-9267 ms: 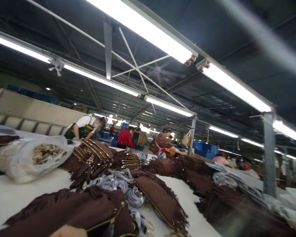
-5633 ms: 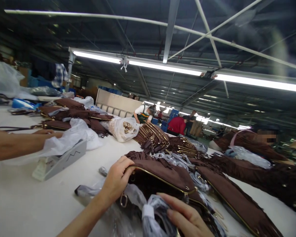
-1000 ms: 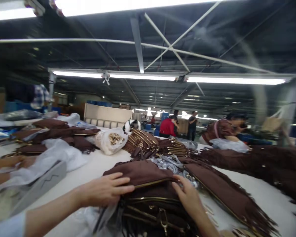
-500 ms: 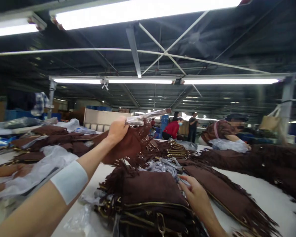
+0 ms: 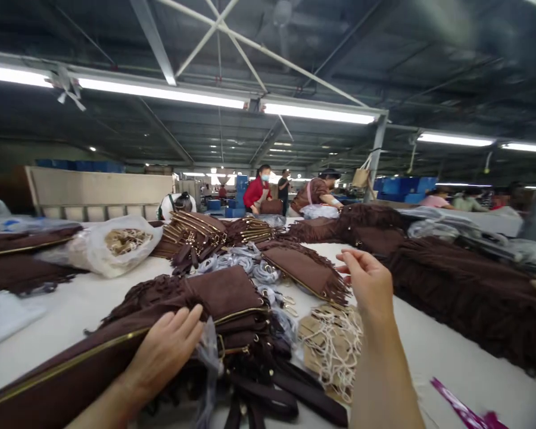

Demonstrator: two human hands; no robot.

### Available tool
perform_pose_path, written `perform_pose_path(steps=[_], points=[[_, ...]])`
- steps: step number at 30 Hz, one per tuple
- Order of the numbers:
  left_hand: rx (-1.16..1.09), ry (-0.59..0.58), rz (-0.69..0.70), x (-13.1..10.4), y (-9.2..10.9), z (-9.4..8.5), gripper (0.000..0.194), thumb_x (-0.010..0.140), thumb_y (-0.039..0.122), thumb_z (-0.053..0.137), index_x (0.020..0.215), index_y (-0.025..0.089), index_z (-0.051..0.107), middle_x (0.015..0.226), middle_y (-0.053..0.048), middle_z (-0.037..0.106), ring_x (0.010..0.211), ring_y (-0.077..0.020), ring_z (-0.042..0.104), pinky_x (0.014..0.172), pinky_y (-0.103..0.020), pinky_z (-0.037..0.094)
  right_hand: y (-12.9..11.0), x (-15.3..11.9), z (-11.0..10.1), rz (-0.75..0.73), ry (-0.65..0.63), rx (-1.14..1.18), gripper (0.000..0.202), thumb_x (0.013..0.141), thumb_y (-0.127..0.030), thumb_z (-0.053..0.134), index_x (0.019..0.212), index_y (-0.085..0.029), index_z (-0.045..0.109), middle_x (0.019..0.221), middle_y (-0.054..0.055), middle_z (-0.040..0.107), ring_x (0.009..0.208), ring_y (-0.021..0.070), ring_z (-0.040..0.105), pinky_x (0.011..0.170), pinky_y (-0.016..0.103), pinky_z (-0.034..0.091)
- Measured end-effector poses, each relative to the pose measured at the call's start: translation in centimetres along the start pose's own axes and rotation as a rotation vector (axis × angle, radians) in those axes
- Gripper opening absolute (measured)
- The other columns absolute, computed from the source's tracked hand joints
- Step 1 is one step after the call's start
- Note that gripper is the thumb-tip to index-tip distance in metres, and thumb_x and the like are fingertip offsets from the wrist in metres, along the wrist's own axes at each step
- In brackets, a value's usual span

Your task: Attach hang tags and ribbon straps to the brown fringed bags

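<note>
My left hand [image 5: 172, 342] lies flat on a dark brown bag [image 5: 93, 357] with a long gold zipper, its fingers stretched out over the top. Beside those fingers is a stack of brown fringed bags [image 5: 232, 289], with a strip of clear plastic [image 5: 209, 345] hanging at its near edge. My right hand [image 5: 368, 280] is raised over the table with its fingers curled and the tips close together; whether anything small is in them I cannot make out. Below it lie tan paper tags [image 5: 315, 342] with tangled white strings. Another fringed bag [image 5: 299, 268] lies left of that hand.
Plastic-wrapped straps [image 5: 236, 259] are heaped behind the stack, and dark straps [image 5: 268, 393] in front. A white plastic bag [image 5: 111, 247] stands left. Fringed brown pieces [image 5: 469, 292] line the right side. Purple strips [image 5: 464, 408] lie near the front. Co-workers [image 5: 256, 193] are across the table.
My left hand has come down from its raised hold on a brown bag and now rests on a bag. My right hand has left the stack and risen rightward. The view has turned right.
</note>
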State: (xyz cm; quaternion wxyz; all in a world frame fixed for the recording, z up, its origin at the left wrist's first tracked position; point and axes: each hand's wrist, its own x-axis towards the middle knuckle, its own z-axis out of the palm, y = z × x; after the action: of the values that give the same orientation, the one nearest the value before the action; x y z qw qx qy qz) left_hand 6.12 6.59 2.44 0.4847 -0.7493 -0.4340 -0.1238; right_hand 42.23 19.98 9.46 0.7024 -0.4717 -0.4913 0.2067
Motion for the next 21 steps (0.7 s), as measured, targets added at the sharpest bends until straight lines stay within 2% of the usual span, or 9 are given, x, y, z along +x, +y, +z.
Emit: perform_pose_path(steps=[2,4,7,10,13,15,17,19,21], points=[[-0.031,-0.010,0.077,-0.9,0.6,0.3,0.034,0.087,-0.001,0.039,0.089,0.019,0.067,0.112,-0.009,0.069,0.092,-0.0270,0.058,0.078,-0.040,0.041,-0.6,0.1,-1.0,-0.013,0.066,0.028,0.051,0.072,-0.055,0.060,0.098,-0.013,0.068,0.095,0.011,0.072,0.063,0.0130,0.062,0.047,0.018,0.045],[-0.056,-0.057,0.015,0.1,-1.0,-0.1,0.031,0.089,0.003,0.040,0.085,0.019,0.066,0.101,-0.008,0.069,0.087,-0.0262,0.058,0.075,-0.039,0.041,-1.3,-0.1,-1.3,-0.040,0.087,0.043,0.050,0.073,-0.054,0.061,0.099,-0.012,0.068,0.094,0.011,0.071,0.062,0.0121,0.061,0.046,0.017,0.044],[-0.025,-0.139,-0.337,3.9,-5.9,-1.3,0.021,0.092,0.014,0.044,0.082,0.017,0.062,0.085,-0.008,0.064,0.082,-0.0274,0.057,0.062,-0.036,0.038,-2.7,-0.8,-0.9,-0.096,0.038,0.042,0.048,0.075,-0.054,0.061,0.099,-0.013,0.068,0.093,0.010,0.071,0.061,0.0118,0.061,0.047,0.017,0.044],[0.126,-0.069,-0.598,6.8,-8.6,-1.9,0.031,0.101,0.030,0.037,0.087,0.016,0.060,0.092,-0.011,0.061,0.093,-0.0317,0.055,0.062,-0.036,0.037,-3.9,-1.7,0.0,-0.149,-0.068,-0.015,0.049,0.079,-0.055,0.056,0.102,-0.013,0.066,0.094,0.010,0.071,0.063,0.0122,0.061,0.050,0.018,0.045],[0.040,-0.123,-0.398,6.7,-6.5,-0.7,0.029,0.101,0.031,0.041,0.087,0.015,0.061,0.094,-0.010,0.062,0.092,-0.0301,0.056,0.070,-0.037,0.041,-4.8,-2.4,1.1,-0.204,-0.260,-0.162,0.046,0.086,-0.053,0.047,0.103,-0.014,0.064,0.092,0.008,0.070,0.064,0.0124,0.061,0.053,0.020,0.044],[-0.127,-0.235,-0.207,5.7,-3.9,0.4,0.018,0.097,0.023,0.048,0.089,0.017,0.063,0.093,-0.008,0.064,0.088,-0.0279,0.057,0.073,-0.038,0.043,-4.9,-2.9,1.6,-0.248,-0.471,-0.297,0.034,0.087,-0.044,0.048,0.092,-0.016,0.066,0.078,0.003,0.068,0.062,0.0115,0.059,0.056,0.020,0.042],[-0.249,-0.307,-0.136,4.5,-1.9,1.0,0.014,0.091,0.017,0.054,0.099,0.016,0.065,0.103,-0.009,0.065,0.093,-0.0281,0.058,0.079,-0.040,0.044,-4.5,-3.2,1.6,-0.282,-0.704,-0.454,0.021,0.084,-0.031,0.052,0.078,-0.018,0.067,0.067,-0.001,0.064,0.061,0.0104,0.056,0.057,0.019,0.038],[-0.323,-0.317,-0.115,3.7,-1.3,0.7,0.030,0.084,0.014,0.057,0.114,0.016,0.063,0.120,-0.011,0.063,0.104,-0.0294,0.057,0.088,-0.043,0.043,-3.4,-3.5,1.0,-0.289,-0.871,-0.624,0.017,0.080,-0.020,0.053,0.070,-0.018,0.067,0.065,-0.002,0.064,0.061,0.0102,0.056,0.057,0.019,0.035],[-0.374,-0.312,-0.058,3.4,-2.0,0.0,0.049,0.078,0.008,0.055,0.127,0.016,0.058,0.132,-0.011,0.059,0.110,-0.0292,0.055,0.094,-0.044,0.041,-1.8,-3.6,0.0,-0.275,-0.947,-0.790,0.018,0.080,-0.015,0.053,0.070,-0.019,0.069,0.070,0.000,0.068,0.066,0.0112,0.059,0.061,0.019,0.036]])
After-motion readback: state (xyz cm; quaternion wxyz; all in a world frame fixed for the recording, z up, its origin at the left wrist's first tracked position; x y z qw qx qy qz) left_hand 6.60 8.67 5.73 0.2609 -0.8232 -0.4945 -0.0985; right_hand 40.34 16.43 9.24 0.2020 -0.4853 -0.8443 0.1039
